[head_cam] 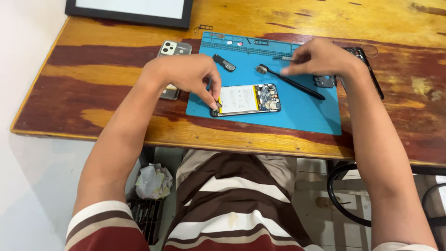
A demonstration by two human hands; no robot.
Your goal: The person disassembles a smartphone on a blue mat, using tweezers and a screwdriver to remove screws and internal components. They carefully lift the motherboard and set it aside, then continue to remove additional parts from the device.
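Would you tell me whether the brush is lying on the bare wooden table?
No, the brush lies on the blue mat, beside the opened phone.

Wood, rubbery mat, bare phone parts

The wooden table [116,60] is varnished and glossy, its red-brown stain worn in patches to yellow grain; the blue repair mat [302,114] looks matt and rubbery, with moulded ridges along its far edge; the opened phone [246,99] shows a smooth white battery and shiny metal board parts; the black brush [290,81] looks like matt plastic; crumpled paper [153,181] fills a black plastic basket [146,216] below
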